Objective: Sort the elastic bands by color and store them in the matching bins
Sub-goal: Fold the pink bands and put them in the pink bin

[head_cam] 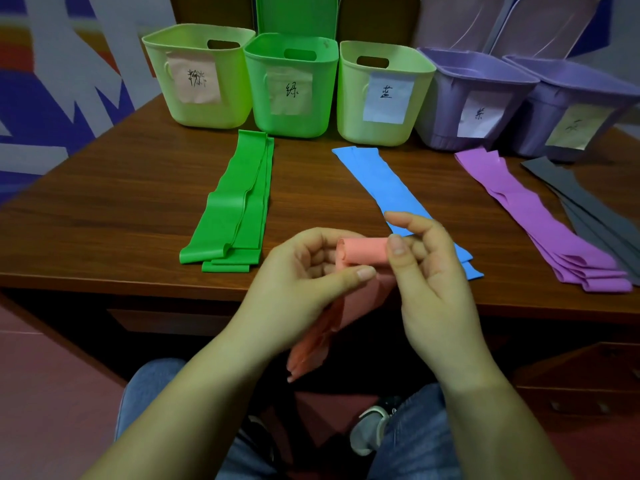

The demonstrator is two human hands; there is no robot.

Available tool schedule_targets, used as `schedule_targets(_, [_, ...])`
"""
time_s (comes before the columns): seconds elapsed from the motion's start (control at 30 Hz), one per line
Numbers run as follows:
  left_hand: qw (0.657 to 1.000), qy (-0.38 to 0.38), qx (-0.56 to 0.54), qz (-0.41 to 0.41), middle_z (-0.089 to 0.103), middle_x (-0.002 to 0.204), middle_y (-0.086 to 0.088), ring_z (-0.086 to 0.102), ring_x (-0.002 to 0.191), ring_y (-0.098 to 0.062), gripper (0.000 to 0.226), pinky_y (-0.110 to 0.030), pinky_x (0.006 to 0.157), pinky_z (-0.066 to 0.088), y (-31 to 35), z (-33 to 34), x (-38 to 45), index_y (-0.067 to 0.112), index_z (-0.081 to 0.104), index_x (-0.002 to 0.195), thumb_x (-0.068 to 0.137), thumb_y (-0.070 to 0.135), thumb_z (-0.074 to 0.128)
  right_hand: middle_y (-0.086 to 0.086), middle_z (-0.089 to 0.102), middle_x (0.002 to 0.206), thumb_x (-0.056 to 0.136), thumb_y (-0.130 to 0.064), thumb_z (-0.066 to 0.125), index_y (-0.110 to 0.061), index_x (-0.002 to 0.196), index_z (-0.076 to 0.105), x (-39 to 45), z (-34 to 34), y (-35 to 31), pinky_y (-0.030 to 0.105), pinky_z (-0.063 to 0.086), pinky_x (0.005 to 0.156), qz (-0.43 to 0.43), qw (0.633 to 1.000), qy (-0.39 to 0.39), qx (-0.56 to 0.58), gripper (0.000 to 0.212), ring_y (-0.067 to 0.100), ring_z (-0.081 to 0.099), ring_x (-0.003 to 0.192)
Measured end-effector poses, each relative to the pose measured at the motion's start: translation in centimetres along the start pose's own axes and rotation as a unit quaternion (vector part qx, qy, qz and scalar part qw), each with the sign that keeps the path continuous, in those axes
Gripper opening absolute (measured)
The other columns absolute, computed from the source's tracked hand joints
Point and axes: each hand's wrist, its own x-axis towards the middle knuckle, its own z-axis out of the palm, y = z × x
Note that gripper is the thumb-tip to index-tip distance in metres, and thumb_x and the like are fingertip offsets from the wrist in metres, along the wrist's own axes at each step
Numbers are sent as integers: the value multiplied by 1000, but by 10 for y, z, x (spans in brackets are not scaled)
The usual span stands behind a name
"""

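A: What bins stand along the back of the table?

B: Left to right: a pale green bin with a pink label, a brighter green bin, another pale green bin with a blue label, then two purple bins. Their insides are hidden from this angle.

A: And the bands?

B: Green bands lie before the green bin, blue bands before the blue-labelled one, purple bands and grey bands further right.

A: The hands?

B: Over the table's near edge, the left hand curls round a partly rolled pink band, its tail hanging below. The right hand pinches the roll's other end.
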Motion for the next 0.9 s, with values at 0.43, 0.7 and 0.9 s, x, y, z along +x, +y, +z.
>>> schedule_targets(0.43, [993, 41, -96, -48, 74, 87, -4, 66, 73, -8, 35, -18, 71, 53, 5, 0, -3, 11, 68, 102, 68, 13, 66, -2, 64, 92, 78, -23, 63, -28, 109, 56, -1, -6, -1, 20, 49, 78, 61, 996, -9, 63, 32, 8, 62, 84])
schedule_targets(0.7, [996, -5, -92, -3, 73, 102, -7, 66, 95, -15, 31, -23, 83, 53, 1, -3, -6, 12, 67, 108, 77, 7, 61, -3, 71, 87, 77, -48, 62, -20, 92, 68, -1, -6, -10, 30, 52, 76, 115, 993, -31, 17, 32, 11, 67, 83])
schedule_targets(0.9, [995, -18, -99, -3, 70, 98, -2, 65, 89, -11, 35, -21, 80, 51, 3, -3, -3, 18, 65, 107, 73, 7, 64, -2, 73, 93, 73, -32, 66, -17, 91, 68, -1, -6, -13, 20, 51, 75, 80, 996, -18, 34, 23, 11, 68, 89])
